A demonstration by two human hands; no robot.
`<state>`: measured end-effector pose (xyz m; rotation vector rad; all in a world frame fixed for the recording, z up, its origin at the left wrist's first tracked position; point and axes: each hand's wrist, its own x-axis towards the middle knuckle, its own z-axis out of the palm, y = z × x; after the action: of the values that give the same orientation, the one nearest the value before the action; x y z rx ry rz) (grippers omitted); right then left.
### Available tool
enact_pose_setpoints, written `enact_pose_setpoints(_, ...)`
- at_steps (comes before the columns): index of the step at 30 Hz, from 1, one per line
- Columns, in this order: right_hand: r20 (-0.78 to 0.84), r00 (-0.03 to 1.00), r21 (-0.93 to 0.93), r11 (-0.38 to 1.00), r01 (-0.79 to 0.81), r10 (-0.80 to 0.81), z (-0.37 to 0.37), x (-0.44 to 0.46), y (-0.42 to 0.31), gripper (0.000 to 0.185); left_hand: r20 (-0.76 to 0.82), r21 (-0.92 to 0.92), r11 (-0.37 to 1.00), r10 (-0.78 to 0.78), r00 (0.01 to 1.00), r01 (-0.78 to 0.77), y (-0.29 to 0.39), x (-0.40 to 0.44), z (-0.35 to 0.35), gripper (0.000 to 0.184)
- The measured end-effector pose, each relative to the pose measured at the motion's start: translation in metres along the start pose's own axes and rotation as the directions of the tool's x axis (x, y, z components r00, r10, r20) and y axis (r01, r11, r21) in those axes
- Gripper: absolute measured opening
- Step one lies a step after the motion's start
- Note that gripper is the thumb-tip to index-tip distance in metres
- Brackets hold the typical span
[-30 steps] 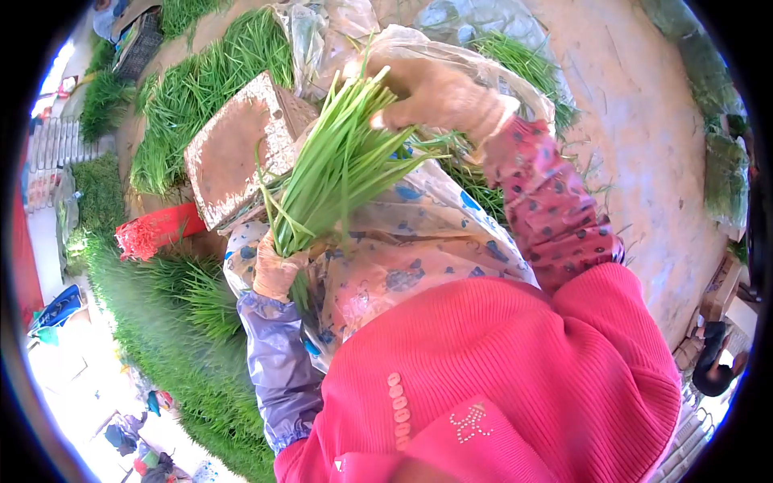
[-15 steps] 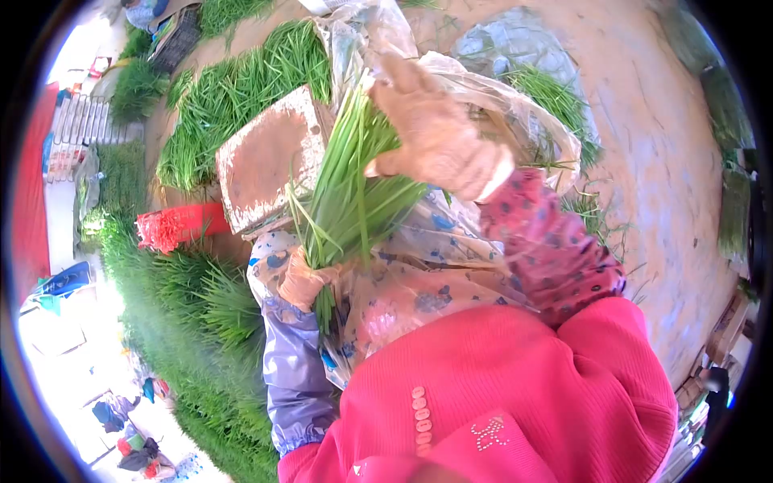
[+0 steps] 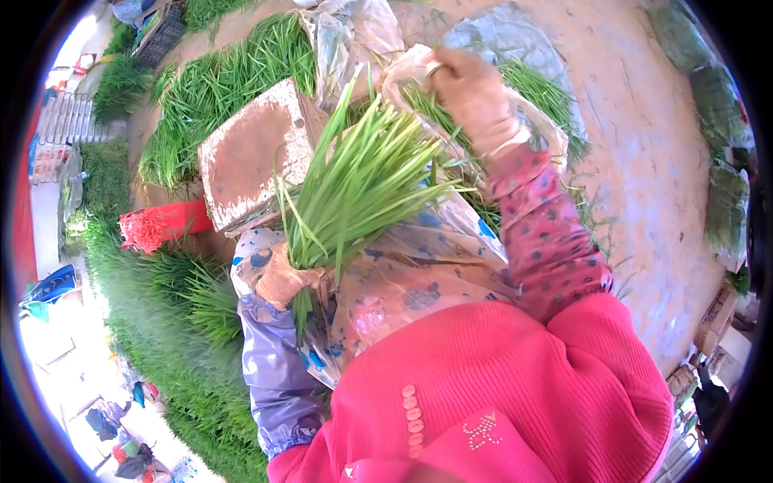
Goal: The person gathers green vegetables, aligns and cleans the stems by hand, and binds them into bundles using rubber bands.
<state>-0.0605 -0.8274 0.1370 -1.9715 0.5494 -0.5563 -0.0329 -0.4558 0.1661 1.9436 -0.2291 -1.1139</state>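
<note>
My left hand (image 3: 286, 278) is closed around the lower part of a bunch of long green leaves, which look like garlic chives (image 3: 362, 177). The bunch fans out up and to the right across my lap, over a clear plastic apron (image 3: 411, 282) with blue spots. Away from the bunch, my right hand (image 3: 475, 101) is raised at the upper right with its fingers curled in, somewhat blurred. A pale bit shows at its fingertips, too small to name. Behind that hand lies an open plastic sheet (image 3: 407, 68) with loose leaves on it.
A worn wooden block or stool (image 3: 250, 157) stands left of the bunch, beside a bundle of red strips (image 3: 165, 225). Piles of green leaves (image 3: 233, 88) lie behind it and along my left (image 3: 169, 346). Packed green bundles (image 3: 729, 205) line the far right.
My right hand has moved up and right, off the bunch, and its spread fingers have curled in. The bunch now fans wider, still in my left hand. The whole view has shifted slightly.
</note>
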Motion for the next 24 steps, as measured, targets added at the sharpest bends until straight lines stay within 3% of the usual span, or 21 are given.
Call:
enact_pose_setpoints(1,0.007,1.0,-0.003,1.0,-0.006,0.006,-0.012,0.001,-0.001,0.027,-0.019,-0.004,1.0,-0.007,1.0,0.007,-0.002,-0.001,-0.001,0.033)
enact_pose_setpoints(3,0.333,0.912,0.307,0.887,-0.345,0.239,-0.034,0.006,-0.009,0.033,-0.045,0.053,0.999,0.001,0.999,0.001,0.0,-0.004,0.0,0.035)
enact_pose_setpoints(4,0.332,0.912,0.307,0.887,-0.346,0.24,-0.03,0.007,-0.008,0.033,-0.071,0.117,0.993,0.02,0.997,-0.012,0.004,-0.005,0.001,0.037)
enact_pose_setpoints(5,0.447,0.893,0.24,0.955,-0.177,0.054,-0.022,0.006,-0.005,0.042,-0.066,0.12,0.993,0.021,0.998,-0.013,0.01,-0.007,0.002,0.037)
enact_pose_setpoints(6,0.559,0.82,0.194,0.981,0.008,-0.118,-0.014,0.004,-0.002,0.052,-0.06,0.208,0.972,0.121,0.991,-0.106,0.017,-0.009,0.003,0.033)
enact_pose_setpoints(7,0.58,0.787,0.217,0.971,0.1,-0.211,-0.006,0.0,-0.009,0.063,-0.05,0.254,0.955,0.169,0.984,-0.151,0.017,-0.007,0.003,0.031)
enact_pose_setpoints(8,0.575,0.791,0.218,0.971,0.096,-0.207,-0.007,-0.001,-0.016,0.063,-0.04,0.299,0.934,0.216,0.975,-0.195,0.018,-0.006,0.002,0.03)
enact_pose_setpoints(10,0.74,0.664,-0.042,0.979,0.2,-0.104,-0.015,-0.005,-0.055,0.065,0.005,0.159,0.987,0.006,1.0,-0.006,0.005,-0.002,-0.004,0.028)
enact_pose_setpoints(11,0.754,0.657,-0.072,0.995,0.068,0.01,-0.009,-0.006,-0.053,0.062,0.006,0.163,0.987,-0.001,1.0,0.0,0.004,-0.004,-0.003,0.028)
enact_pose_setpoints(12,0.753,0.658,-0.068,0.996,0.063,0.01,-0.006,-0.008,-0.049,0.062,-0.031,0.186,0.982,0.051,0.998,-0.044,0.006,-0.006,0.0,0.028)
enact_pose_setpoints(14,0.679,0.73,0.256,0.957,-0.137,-0.077,0.001,-0.014,-0.039,0.06,-0.067,0.21,0.974,0.104,0.992,-0.088,0.006,-0.007,-0.001,0.027)
enact_pose_setpoints(16,0.69,0.706,0.304,0.949,-0.083,-0.159,0.006,-0.01,-0.029,0.061,-0.069,0.174,0.979,-0.098,0.993,0.108,0.0,-0.004,-0.006,0.044)
enact_pose_setpoints(17,0.689,0.706,0.29,0.955,-0.065,-0.161,0.006,-0.01,-0.026,0.06,-0.068,0.174,0.979,-0.098,0.993,0.108,-0.003,-0.004,-0.007,0.044)
enact_pose_setpoints(20,0.666,0.736,0.198,0.98,-0.022,-0.118,0.005,-0.01,-0.031,0.057,-0.044,0.262,0.965,0.025,0.999,-0.013,-0.007,0.0,-0.008,0.045)
enact_pose_setpoints(22,0.63,0.776,0.095,0.994,-0.057,-0.016,0.01,-0.012,-0.035,0.052,0.041,0.435,0.828,0.374,0.926,-0.354,-0.001,-0.001,-0.004,0.029)
enact_pose_setpoints(24,0.64,0.768,0.164,0.98,-0.113,-0.018,0.013,-0.015,-0.032,0.052,0.027,0.44,0.853,0.301,0.953,-0.282,0.017,-0.006,0.004,0.031)
